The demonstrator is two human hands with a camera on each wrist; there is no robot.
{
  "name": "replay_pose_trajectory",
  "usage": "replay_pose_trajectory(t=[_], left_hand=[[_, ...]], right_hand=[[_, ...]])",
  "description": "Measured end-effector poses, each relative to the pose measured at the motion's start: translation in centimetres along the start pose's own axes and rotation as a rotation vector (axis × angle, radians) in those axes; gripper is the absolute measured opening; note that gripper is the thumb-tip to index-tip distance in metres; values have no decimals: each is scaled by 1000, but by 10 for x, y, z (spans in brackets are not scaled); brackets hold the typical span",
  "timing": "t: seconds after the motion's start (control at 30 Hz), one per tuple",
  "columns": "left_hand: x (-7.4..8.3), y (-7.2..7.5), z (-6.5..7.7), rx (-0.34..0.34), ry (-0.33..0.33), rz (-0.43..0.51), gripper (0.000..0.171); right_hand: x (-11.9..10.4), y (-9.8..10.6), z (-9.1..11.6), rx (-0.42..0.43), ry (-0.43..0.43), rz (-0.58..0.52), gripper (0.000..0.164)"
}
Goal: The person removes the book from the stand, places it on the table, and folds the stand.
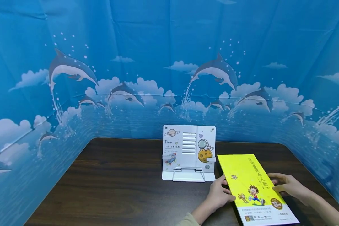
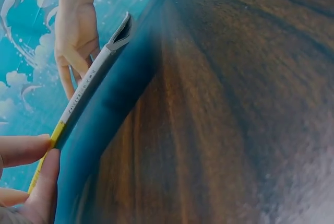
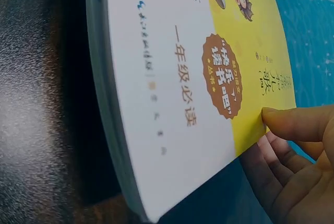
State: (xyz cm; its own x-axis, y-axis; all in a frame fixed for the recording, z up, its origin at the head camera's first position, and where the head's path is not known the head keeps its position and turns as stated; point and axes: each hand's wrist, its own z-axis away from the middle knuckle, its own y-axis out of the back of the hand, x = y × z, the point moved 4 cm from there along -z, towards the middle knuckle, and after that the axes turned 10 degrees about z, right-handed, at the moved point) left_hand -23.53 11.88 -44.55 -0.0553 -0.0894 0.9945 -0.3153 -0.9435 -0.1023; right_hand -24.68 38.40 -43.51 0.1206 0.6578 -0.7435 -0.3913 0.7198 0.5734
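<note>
A closed paperback book (image 1: 244, 180) with a yellow and white cover lies face up between both hands, at the right of the table. My left hand (image 1: 218, 194) pinches its left edge; in the left wrist view the thumb and a finger close on the spine (image 2: 86, 91). Along the opposite edge my right hand (image 1: 291, 187) holds it, thumb (image 3: 287, 124) on the cover and the other fingers underneath. The right wrist view has the book tilted above the dark tabletop, its page edges partly showing.
A white metal book stand (image 1: 189, 150) with space drawings stands at the back of the table, just left of the book. The dark wood table (image 1: 110, 185) stretches to the left. A blue dolphin-print cloth (image 1: 158, 62) hangs behind and on both sides.
</note>
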Motion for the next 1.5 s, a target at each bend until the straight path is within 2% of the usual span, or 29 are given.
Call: replay_pose_trajectory(t=[0.23, 0.33, 0.47, 0.63, 0.83, 1.07, 1.23, 1.5], left_hand=[[-7, -1, -1, 30, 50, 18, 72], [-10, -2, -2, 49, 64, 24, 73], [-12, -2, -1, 84, 61, 32, 69], [-11, -5, 1, 137, 48, 18, 65], [-9, -8, 6, 181, 2, -37, 64], [-8, -9, 5, 146, -82, -213, 59], [-6, -8, 3, 98, -130, -295, 56], [-8, -8, 2, 105, -85, -285, 66]], right_hand=[[7, -5, -2, 23, -65, 0, 71], [10, -5, -3, -7, -55, -33, 71], [16, -5, -4, -62, -51, -93, 69], [21, -3, -6, -73, -75, -117, 66], [23, -2, -6, -70, -83, -130, 65], [23, -2, -6, -86, -35, -118, 63], [20, -4, -5, -46, -58, -75, 65], [18, -6, -3, 38, -123, -30, 68]])
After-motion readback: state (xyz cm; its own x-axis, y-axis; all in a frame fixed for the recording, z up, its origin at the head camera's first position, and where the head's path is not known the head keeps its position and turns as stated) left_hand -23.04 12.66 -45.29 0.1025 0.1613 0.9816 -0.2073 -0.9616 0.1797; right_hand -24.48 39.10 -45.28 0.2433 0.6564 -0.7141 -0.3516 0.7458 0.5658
